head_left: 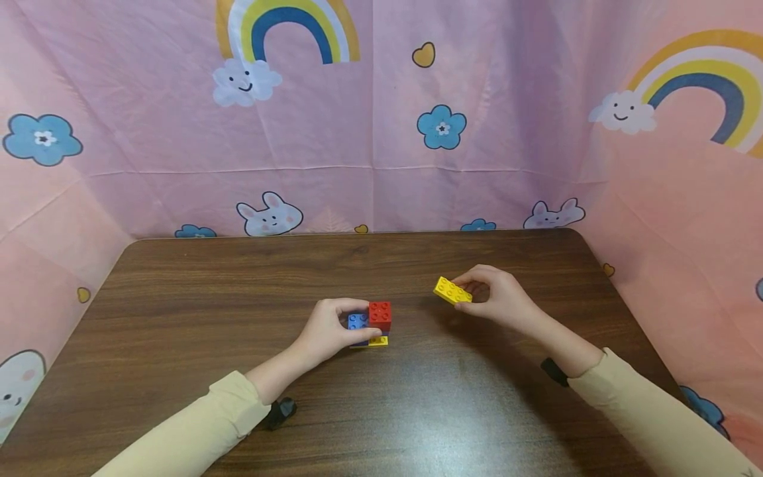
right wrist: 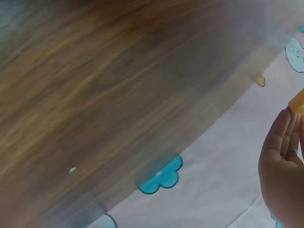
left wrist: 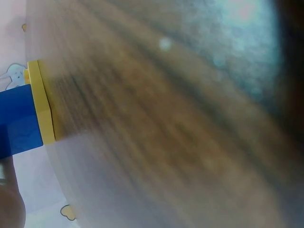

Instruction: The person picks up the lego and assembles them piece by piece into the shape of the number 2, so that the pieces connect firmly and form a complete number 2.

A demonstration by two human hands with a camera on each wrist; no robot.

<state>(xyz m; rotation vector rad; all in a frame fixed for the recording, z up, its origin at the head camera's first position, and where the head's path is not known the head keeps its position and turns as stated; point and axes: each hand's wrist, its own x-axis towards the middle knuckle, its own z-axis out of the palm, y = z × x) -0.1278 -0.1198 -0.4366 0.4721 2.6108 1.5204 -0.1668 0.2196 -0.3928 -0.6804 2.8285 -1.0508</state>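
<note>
My left hand (head_left: 324, 334) grips a small stack of toy building bricks near the middle of the table, thumb in front and fingers behind. On top of the stack sits a red brick (head_left: 379, 316), beside the studs of a blue brick (head_left: 357, 321); a thin yellow plate (head_left: 378, 341) forms the bottom. The left wrist view shows the blue side and the yellow plate (left wrist: 42, 102) at its left edge. To the right, my right hand (head_left: 503, 298) pinches a yellow brick (head_left: 453, 291) by its right end, apart from the stack. Only a corner of that brick shows in the right wrist view.
The brown wooden table (head_left: 268, 271) fills the space under both hands. A pink cloth (head_left: 334, 132) printed with rainbows, flowers and rabbits hangs behind the table and along its sides. Dark wrist-worn devices (head_left: 280, 412) show beneath the sleeves.
</note>
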